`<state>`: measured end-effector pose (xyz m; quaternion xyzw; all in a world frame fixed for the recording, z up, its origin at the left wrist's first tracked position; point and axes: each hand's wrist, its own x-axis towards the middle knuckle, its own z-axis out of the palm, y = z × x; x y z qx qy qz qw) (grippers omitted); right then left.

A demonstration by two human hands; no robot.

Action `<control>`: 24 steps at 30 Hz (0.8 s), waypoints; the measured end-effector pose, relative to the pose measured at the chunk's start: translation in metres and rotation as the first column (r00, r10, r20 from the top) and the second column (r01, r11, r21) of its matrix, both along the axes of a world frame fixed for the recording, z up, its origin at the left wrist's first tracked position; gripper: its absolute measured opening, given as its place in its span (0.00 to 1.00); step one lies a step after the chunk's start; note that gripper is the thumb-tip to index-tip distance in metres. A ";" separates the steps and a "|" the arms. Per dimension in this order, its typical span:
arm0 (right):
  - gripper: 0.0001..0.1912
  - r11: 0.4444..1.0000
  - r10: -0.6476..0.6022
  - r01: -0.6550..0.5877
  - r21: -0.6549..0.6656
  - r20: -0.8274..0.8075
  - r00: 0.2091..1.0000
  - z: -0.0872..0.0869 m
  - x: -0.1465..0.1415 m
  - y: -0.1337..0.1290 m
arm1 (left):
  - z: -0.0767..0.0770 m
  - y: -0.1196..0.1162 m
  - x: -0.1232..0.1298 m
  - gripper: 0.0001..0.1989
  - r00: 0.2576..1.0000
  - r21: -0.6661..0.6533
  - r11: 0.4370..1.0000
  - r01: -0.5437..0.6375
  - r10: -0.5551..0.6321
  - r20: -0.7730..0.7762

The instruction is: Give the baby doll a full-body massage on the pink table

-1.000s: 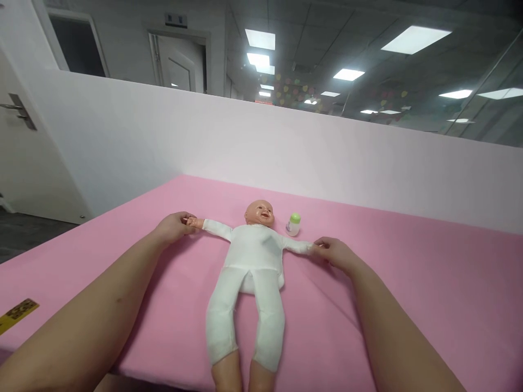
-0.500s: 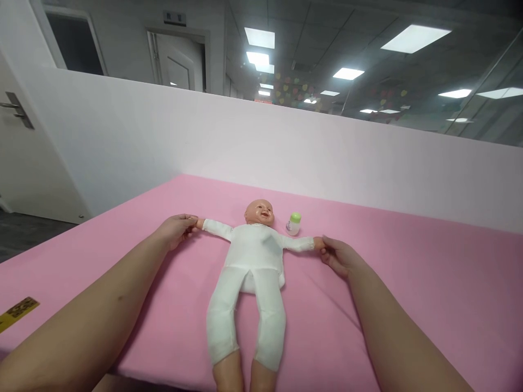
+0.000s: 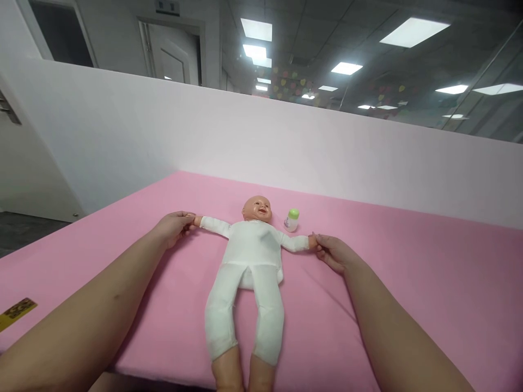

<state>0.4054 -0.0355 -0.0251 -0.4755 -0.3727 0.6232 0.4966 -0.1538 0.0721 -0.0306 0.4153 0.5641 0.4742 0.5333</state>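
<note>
A baby doll point(image 3: 251, 245) with a white cloth body lies on its back on the pink padded surface point(image 3: 327, 326), head toward the wall and legs toward me. Its arms are stretched out sideways. My left hand point(image 3: 177, 227) pinches the doll's hand on the left side of the view, fingers closed. On the other side, my right hand point(image 3: 333, 253) grips the doll's other hand between thumb and fingers. A small baby bottle point(image 3: 291, 220) with a green cap stands beside the doll's head, just beyond the arm that my right hand holds.
A white wall point(image 3: 261, 141) rises behind the pink surface, with glass and ceiling lights above it. At the near left a yellow label point(image 3: 18, 313) with a black code lies on the surface. A door point(image 3: 28, 163) stands at the far left.
The doll's arm in my right hand is bent slightly more, and that hand has come a little inward. The whole view has shifted slightly. Both hands keep their hold.
</note>
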 end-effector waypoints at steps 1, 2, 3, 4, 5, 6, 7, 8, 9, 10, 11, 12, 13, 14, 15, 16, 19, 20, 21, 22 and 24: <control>0.10 1.000 0.025 -0.025 0.013 0.002 1.000 0.000 0.000 -0.001 | 0.000 0.000 0.000 0.35 1.000 0.001 1.000 -0.003 0.003 -0.002; 0.11 0.999 0.044 -0.044 0.024 0.005 0.999 0.001 -0.001 -0.003 | -0.001 0.001 0.000 0.35 1.000 0.002 1.000 -0.006 0.006 -0.003; 0.12 0.998 0.055 -0.055 0.031 0.012 0.998 0.002 -0.002 -0.004 | -0.001 0.001 0.001 0.35 1.000 0.003 1.000 -0.007 0.007 -0.003; 0.13 0.998 0.055 -0.056 0.037 0.021 0.998 0.003 -0.003 -0.005 | -0.001 0.001 0.001 0.34 1.000 0.004 1.000 -0.008 0.008 -0.004; 0.14 0.998 0.050 -0.051 0.040 0.032 0.998 0.005 -0.004 -0.005 | -0.002 0.001 0.001 0.34 1.000 0.004 1.000 -0.008 0.008 -0.005; 0.14 0.998 0.041 -0.043 0.042 0.046 0.998 0.007 -0.006 -0.006 | -0.002 0.001 0.000 0.34 1.000 0.005 1.000 -0.008 0.008 -0.007; 0.15 0.999 0.030 -0.032 0.043 0.062 0.998 0.009 -0.008 -0.006 | -0.002 0.001 0.000 0.34 1.000 0.004 1.000 -0.007 0.007 -0.009; 0.15 0.999 0.019 -0.023 0.044 0.079 0.997 0.010 -0.010 -0.006 | -0.003 0.001 -0.001 0.34 1.000 0.006 1.000 -0.005 0.005 -0.010; 0.15 0.999 0.009 -0.014 0.046 0.095 0.995 0.012 -0.012 -0.007 | -0.003 0.001 -0.001 0.34 1.000 0.009 1.000 0.000 0.000 -0.010; 0.15 0.999 -0.003 -0.003 0.048 0.110 0.994 0.013 -0.014 -0.007 | -0.004 0.001 -0.002 0.34 1.000 0.014 1.000 0.006 -0.006 -0.009; 0.15 0.999 -0.017 0.010 0.050 0.123 0.992 0.014 -0.016 -0.007 | -0.005 0.002 -0.003 0.34 1.000 0.021 1.000 0.011 -0.011 -0.006; 0.16 0.998 -0.032 0.025 0.054 0.133 0.991 0.014 -0.018 -0.006 | -0.007 0.003 -0.004 0.33 1.000 0.029 0.999 0.014 -0.014 -0.001; 0.16 0.998 -0.045 0.037 0.056 0.143 0.989 0.014 -0.019 -0.006 | -0.008 0.004 -0.005 0.33 1.000 0.036 0.999 0.014 -0.014 0.004; 0.16 0.997 -0.057 0.048 0.058 0.154 0.986 0.013 -0.020 -0.005 | -0.009 0.005 -0.006 0.32 1.000 0.040 0.999 0.011 -0.011 0.008; 0.16 0.996 -0.069 0.060 0.059 0.167 0.984 0.012 -0.021 -0.004 | -0.010 0.006 -0.006 0.32 1.000 0.040 0.999 0.006 -0.006 0.011; 0.17 0.996 -0.082 0.072 0.060 0.180 0.980 0.011 -0.022 -0.003 | -0.012 0.007 -0.007 0.31 1.000 0.039 0.999 -0.001 0.000 0.014; 0.16 0.990 -0.135 0.124 0.067 0.210 0.968 0.008 -0.023 0.001 | -0.014 0.011 -0.007 0.28 1.000 0.030 0.999 -0.016 0.015 0.018; 0.16 0.988 -0.151 0.139 0.072 0.213 0.965 0.008 -0.023 0.001 | -0.015 0.012 -0.007 0.27 1.000 0.029 0.999 -0.021 0.020 0.021; 0.15 0.987 -0.158 0.145 0.076 0.214 0.964 0.008 -0.023 0.002 | -0.015 0.013 -0.007 0.26 0.999 0.028 0.999 -0.024 0.023 0.026; 0.14 0.987 -0.155 0.141 0.079 0.214 0.965 0.008 -0.022 0.002 | -0.016 0.013 -0.007 0.25 0.999 0.028 0.999 -0.026 0.025 0.032; 0.13 0.991 -0.120 0.106 0.079 0.205 0.971 0.009 -0.021 0.000 | -0.017 0.013 -0.006 0.24 0.999 0.030 0.999 -0.022 0.021 0.049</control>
